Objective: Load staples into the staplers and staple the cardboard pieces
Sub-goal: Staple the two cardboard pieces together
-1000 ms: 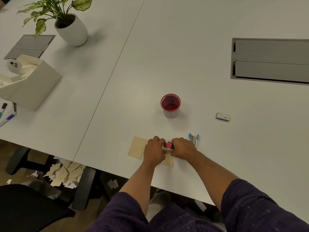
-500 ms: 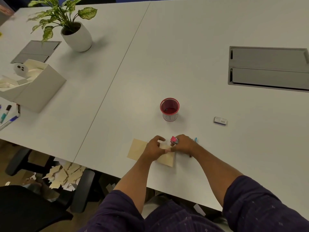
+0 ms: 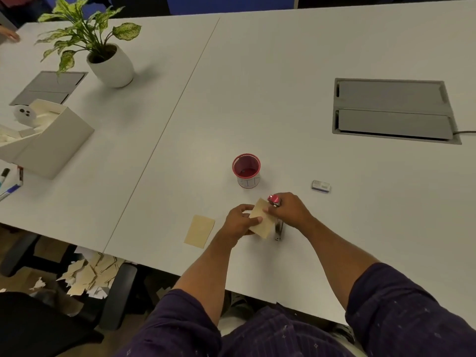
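Cardboard pieces numbered two on the white table (image 3: 283,73): one tan piece of cardboard (image 3: 261,219) was lifted off the surface, and a second tan piece (image 3: 199,231) lay flat just to its left, near the front edge. The left hand (image 3: 238,220) pinched the raised piece at its left side, thumb over its face. The right hand (image 3: 289,210) was curled round a pink-topped stapler (image 3: 273,199) at the card's upper right corner; whether its mouth was over the card could not be told. One more stapler, a metal one (image 3: 278,229), lay on the table just under the right wrist. One red-rimmed cup (image 3: 246,170) stood just beyond the hands, with handwriting on its white side that could not be read; its inside looked red and its contents could not be made out. One small staple box (image 3: 321,186) sat to the right of the cup, its label too small to read. Two grey hatches were set in the tabletop, one at far right (image 3: 394,110) and one at far left (image 3: 49,87). One potted plant (image 3: 110,64) and one open white carton (image 3: 49,140) holding pale packing stood at left.
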{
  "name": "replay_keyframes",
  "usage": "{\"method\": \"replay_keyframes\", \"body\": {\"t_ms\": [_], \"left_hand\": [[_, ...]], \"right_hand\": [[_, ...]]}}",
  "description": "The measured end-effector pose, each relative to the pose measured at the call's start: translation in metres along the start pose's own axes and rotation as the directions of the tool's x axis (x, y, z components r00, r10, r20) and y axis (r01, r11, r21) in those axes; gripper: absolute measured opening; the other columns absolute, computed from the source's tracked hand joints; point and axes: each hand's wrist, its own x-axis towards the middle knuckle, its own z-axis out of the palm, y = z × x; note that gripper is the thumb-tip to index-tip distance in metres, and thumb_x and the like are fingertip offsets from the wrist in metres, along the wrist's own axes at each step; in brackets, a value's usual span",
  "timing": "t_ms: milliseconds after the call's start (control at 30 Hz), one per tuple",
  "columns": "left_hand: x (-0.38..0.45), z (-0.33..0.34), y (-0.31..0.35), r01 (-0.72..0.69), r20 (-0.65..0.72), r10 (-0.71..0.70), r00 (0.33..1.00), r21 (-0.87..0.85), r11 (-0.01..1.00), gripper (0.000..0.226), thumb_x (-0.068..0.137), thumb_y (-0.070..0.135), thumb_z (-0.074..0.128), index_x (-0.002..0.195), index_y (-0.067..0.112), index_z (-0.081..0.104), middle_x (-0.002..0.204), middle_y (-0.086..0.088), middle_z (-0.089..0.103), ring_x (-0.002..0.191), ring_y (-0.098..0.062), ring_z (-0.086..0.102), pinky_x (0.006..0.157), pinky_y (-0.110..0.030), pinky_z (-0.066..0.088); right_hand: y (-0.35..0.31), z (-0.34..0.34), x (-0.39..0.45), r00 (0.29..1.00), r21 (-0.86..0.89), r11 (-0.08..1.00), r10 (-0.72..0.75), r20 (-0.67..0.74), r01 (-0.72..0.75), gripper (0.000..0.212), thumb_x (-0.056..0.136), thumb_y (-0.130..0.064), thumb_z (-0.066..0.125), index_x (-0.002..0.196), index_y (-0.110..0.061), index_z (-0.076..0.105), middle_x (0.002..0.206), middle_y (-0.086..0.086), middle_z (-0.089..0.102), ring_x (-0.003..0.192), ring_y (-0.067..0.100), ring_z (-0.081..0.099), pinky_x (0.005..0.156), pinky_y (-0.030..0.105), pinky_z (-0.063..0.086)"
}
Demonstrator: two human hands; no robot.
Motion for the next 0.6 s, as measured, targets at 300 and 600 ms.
{"method": "replay_keyframes", "body": {"t_ms": [300, 600], "left_hand": [[-0.002, 0.054, 0.004, 0.153, 0.154, -0.127, 0.980, -0.165, 0.974, 0.024, 0.103, 0.007, 0.044, 0.125, 0.001, 0.053, 0.113, -0.024, 0.070, 0.093, -0.031, 0.074, 0.075, -0.036, 0.061], [-0.003, 0.094, 0.022, 0.282, 0.189, -0.219, 0.957, -0.437, 0.854, 0.058, 0.107, 0.045, 0.028, 0.128, 0.000, 0.057, 0.122, -0.026, 0.066, 0.108, -0.038, 0.066, 0.095, -0.047, 0.054]], "right_hand": [[0.025, -0.027, -0.020, 0.960, -0.233, 0.967, -0.157, -0.233, 0.102, 0.032, 0.086, -0.022, 0.064, 0.064, -0.033, 0.044, 0.057, -0.011, 0.052, 0.058, 0.018, 0.052, 0.051, 0.025, 0.030], [0.048, -0.031, -0.037, 0.935, -0.578, 0.784, -0.341, -0.095, 0.227, 0.004, 0.081, -0.017, 0.063, 0.079, -0.017, 0.059, 0.070, 0.002, 0.067, 0.060, 0.027, 0.056, 0.056, 0.027, 0.030]]}}
